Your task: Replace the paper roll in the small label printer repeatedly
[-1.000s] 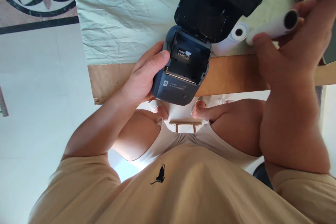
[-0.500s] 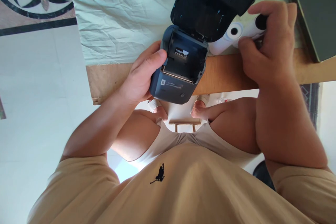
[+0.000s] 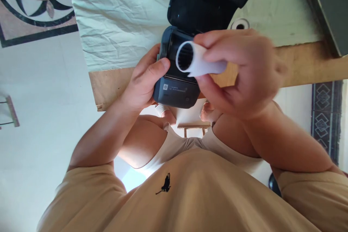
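Observation:
My left hand (image 3: 146,76) grips the left side of a dark blue-grey label printer (image 3: 176,92), thumb on its rim. The printer's black lid (image 3: 203,1) is swung up and back, leaving the compartment open. Over the compartment's right side, my right hand (image 3: 239,65) pinches a white paper roll (image 3: 209,61). Its wide, dark hollow end points left, and a small edge of paper sticks out below. Behind my right hand, another white roll (image 3: 240,24) stands on the cloth, mostly hidden.
A pale green cloth (image 3: 116,18) covers the wooden table, whose bare front edge (image 3: 299,56) shows. On the right lies a dark flat box-like object (image 3: 330,11). My legs and a small wooden stool (image 3: 194,127) are below.
My right hand has lifted a white roll off the cloth and brought it left, over the printer. The printer and my left hand have shifted slightly left in view.

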`<state>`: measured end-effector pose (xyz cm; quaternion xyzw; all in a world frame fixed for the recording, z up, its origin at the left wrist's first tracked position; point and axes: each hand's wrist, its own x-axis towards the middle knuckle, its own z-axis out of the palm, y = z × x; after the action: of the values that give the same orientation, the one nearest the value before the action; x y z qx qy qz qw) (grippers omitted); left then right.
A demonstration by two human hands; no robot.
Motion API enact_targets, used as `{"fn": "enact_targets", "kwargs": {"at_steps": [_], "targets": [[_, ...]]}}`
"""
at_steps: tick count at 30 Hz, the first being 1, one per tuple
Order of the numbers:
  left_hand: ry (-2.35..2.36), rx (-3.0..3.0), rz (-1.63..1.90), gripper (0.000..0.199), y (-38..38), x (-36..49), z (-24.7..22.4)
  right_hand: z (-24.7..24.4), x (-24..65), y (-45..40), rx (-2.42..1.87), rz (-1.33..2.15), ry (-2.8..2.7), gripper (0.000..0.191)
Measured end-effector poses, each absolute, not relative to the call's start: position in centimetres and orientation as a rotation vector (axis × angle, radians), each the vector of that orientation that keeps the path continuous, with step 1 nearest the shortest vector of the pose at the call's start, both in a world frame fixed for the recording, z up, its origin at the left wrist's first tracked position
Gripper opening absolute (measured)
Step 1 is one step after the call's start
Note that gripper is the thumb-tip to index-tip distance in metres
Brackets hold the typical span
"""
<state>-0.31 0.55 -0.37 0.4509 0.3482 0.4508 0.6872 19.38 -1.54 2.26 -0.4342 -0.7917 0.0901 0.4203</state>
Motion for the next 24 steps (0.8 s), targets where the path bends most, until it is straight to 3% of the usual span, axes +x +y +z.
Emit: {"fn": "enact_targets", "kwargs": {"at_steps": [4, 18, 24], "targets": [[0.737, 1.029, 1.019, 0.029, 0.5, -0.4, -0.6, 2.4, 18.2, -1.2, -1.083, -0.017, -2.011, 0.013], [0.826, 1.097, 0.963, 0.037, 0.4, -0.4, -0.4, 2.9, 18.1, -1.4, -1.34, 0.011, -2.081, 0.012], [0.862, 1.081, 0.938, 0.038, 0.2, -0.3, -0.2, 2.9, 17.8, -1.3, -1.469, 0.023, -2.15, 0.027]]}}
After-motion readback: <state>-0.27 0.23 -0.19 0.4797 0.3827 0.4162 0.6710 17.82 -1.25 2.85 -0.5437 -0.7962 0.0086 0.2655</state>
